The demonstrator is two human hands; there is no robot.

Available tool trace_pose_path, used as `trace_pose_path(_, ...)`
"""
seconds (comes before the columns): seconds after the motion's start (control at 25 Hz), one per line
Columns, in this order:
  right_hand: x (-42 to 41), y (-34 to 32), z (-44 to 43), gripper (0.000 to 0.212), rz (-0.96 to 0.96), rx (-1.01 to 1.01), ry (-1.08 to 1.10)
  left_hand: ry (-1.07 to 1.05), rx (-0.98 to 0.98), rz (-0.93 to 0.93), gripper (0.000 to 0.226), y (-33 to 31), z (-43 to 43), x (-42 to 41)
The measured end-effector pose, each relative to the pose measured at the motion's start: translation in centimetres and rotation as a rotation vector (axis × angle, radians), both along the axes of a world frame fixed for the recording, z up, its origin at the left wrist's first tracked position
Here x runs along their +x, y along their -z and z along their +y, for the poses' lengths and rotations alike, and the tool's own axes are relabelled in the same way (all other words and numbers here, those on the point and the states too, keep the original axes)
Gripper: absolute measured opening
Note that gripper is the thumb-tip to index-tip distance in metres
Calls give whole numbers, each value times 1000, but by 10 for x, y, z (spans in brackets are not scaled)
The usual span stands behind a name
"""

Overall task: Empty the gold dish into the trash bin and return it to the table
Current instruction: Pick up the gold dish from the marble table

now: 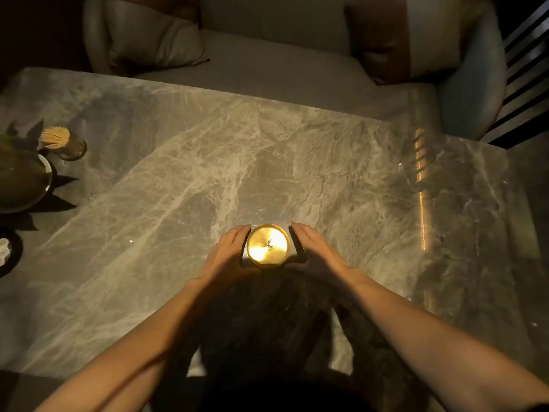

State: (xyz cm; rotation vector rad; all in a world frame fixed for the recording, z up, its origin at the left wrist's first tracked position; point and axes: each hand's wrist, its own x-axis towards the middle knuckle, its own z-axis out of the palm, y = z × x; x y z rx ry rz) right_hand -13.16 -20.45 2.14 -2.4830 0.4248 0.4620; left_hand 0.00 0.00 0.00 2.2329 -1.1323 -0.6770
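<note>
A small round gold dish sits on the grey marble table, lit brightly from above, with a few dark specks near its middle. My left hand lies flat at the dish's left side, fingers together, its edge close to or touching the rim. My right hand lies flat at the dish's right side, a narrow shadowed gap between it and the rim. Neither hand is wrapped around the dish. No trash bin is in view.
A glass jar of toothpicks stands at the table's left. Beside it is a dark bowl with a plant, and a small dark dish sits at the left edge. A cushioned sofa runs behind the table.
</note>
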Motion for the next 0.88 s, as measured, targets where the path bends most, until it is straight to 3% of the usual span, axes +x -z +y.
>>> trace_pose_path(0.12, 2, 12, 0, 93, -34, 44, 29, -6, 10, 67, 97, 9, -4, 4)
trace_pose_path(0.28, 10, 22, 11, 62, -132, 90, 61, -51, 14, 112, 87, 14, -12, 4)
trace_pose_path(0.4, 14, 26, 16, 55, -152, 114, 88, -27, 12, 102, 77, 17, -16, 5)
trace_pose_path(0.72, 10, 16, 10, 59, -232, 116, 104, -65, -75, 71, 81, -1, -18, -2)
trace_pose_path(0.88, 11, -6, 1, 85, -201, 150, 146, -165, -123, 138, 84, -22, -23, 0)
